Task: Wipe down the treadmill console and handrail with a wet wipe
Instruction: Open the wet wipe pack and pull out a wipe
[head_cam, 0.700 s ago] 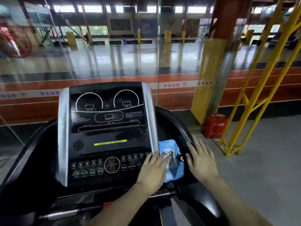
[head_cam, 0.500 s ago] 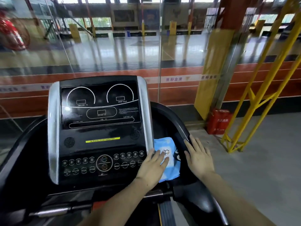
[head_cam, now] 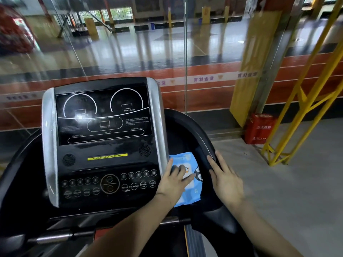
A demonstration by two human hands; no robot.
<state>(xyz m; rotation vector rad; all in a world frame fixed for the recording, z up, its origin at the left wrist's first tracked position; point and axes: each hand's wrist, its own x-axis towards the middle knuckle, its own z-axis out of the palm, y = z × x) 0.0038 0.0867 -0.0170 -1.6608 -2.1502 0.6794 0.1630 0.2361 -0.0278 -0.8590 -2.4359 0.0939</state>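
- One treadmill console (head_cam: 104, 143), glossy black between two silver side strips, with round buttons reading "RESET", "PROGRAM", "SPEED" and a yellow strip, "ALWAYS STAY HEALTHY".
- One soft blue wet wipe pack (head_cam: 191, 190), penguin-printed, lies right of the console beside the curved black handrail (head_cam: 201, 145).
- Two hands: left hand (head_cam: 174, 181) rests on the pack, fingers loosely bent; right hand (head_cam: 225, 179) lies flat on the handrail, gripping nothing.
- One red box (head_cam: 259, 128) on the far floor.

Console (head_cam: 104, 145): yellow strip (head_cam: 107, 156) seemingly "ALWAYS STAY HEALTHY"; "SPEED km/h"; buttons "RESET", "PROGRAM", "SPEED"

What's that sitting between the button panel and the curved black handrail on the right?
In the head view, a blue wet-wipe pack lies there, with the left hand on it.
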